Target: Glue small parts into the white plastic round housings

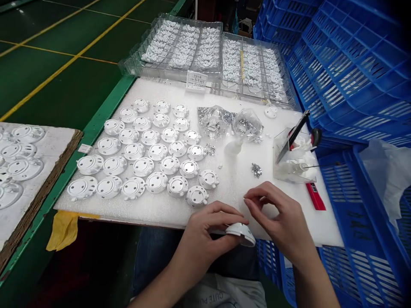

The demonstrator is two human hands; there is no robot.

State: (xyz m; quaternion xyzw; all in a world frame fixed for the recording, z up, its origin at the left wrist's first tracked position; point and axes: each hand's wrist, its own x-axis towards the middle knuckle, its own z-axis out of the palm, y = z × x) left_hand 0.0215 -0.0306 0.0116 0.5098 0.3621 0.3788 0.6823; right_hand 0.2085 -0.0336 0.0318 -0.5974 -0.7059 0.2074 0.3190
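Observation:
My left hand point(213, 231) grips a white round plastic part point(240, 233) by its rim, tilted over the table's front edge. Just right of it, my right hand point(278, 216) has thumb and forefinger pinched together; a tiny thing may be between the tips, too small to name. Rows of similar white round parts point(157, 151) with dark dots lie on the white foam sheet point(231, 196). A small pile of shiny metal bits point(256, 170) lies beyond my right hand, and another pile point(210, 149) sits beside the rows. Between them stands a small translucent bottle point(233, 147).
Clear trays point(183, 47) of small white parts span the back, with a paper label point(196, 81) in front. Two plastic bags point(214, 122) hold metal bits. A clear box point(292, 167) holds tools and tissue, near a red case point(316, 196). Blue crates point(349, 64) stand right.

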